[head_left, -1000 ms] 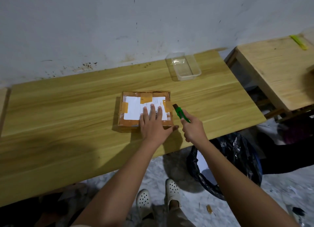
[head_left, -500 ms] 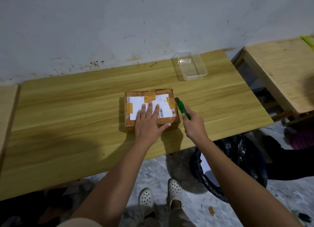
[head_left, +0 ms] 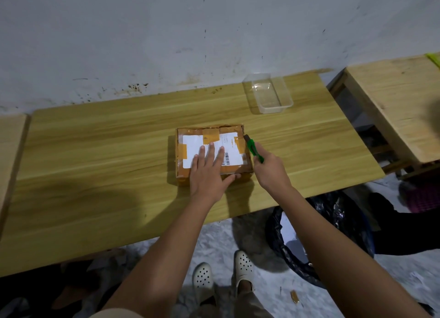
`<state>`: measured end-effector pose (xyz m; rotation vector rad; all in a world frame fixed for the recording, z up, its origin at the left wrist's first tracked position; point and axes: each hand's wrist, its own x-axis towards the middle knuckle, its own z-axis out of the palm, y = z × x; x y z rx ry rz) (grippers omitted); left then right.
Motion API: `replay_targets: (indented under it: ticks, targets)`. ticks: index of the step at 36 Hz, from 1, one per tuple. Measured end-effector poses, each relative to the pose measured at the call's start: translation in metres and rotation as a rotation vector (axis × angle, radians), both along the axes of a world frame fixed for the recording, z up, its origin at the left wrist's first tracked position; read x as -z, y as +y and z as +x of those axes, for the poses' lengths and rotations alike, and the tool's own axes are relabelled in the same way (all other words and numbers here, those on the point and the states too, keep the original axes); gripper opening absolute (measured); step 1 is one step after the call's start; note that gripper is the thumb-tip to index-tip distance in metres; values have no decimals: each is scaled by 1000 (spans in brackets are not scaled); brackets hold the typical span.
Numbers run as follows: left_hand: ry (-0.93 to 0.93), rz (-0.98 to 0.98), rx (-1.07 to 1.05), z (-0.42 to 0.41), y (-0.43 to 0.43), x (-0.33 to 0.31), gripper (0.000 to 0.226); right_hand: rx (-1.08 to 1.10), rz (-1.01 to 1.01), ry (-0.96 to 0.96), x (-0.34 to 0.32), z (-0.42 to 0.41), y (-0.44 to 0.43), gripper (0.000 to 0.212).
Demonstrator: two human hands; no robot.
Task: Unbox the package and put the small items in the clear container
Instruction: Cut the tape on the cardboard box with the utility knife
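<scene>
A brown cardboard package (head_left: 190, 136) with white labels and tan tape lies closed on the wooden table (head_left: 95, 165). My left hand (head_left: 209, 172) presses flat on its near half, fingers spread. My right hand (head_left: 269, 172) grips a green utility knife (head_left: 254, 149), whose dark tip touches the package's right edge near the far corner. The clear container (head_left: 270, 95) stands empty at the table's far right, near the wall.
A second wooden table (head_left: 400, 103) stands to the right across a gap. A black bin bag (head_left: 333, 234) sits on the floor below the table's near right edge. My white shoes (head_left: 202, 277) are beneath me. A wall runs behind the table.
My right hand has moved the knife forward along the package's right side, from the near corner toward the far corner. My left hand stays pressed on the package.
</scene>
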<state>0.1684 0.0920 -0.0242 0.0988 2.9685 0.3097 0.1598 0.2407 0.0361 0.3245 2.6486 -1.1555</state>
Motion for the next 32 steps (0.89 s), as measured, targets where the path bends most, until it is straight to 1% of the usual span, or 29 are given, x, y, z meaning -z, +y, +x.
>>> replay_targets:
  ticks: [6,10,23,32]
  targets:
    - [9,-18,7,1,1,-1,80,-121,197,-46,-15,-7,-2,49]
    - [-2,-8,-1,1,1,1,82,-176,264,-72,-23,-6,-10,51]
    - [-9,-9,-1,0,2,0,85,-136,261,-61,-26,1,-13,46]
    - [-27,9,16,1,2,-2,84,-91,258,-87,-13,-8,-24,46]
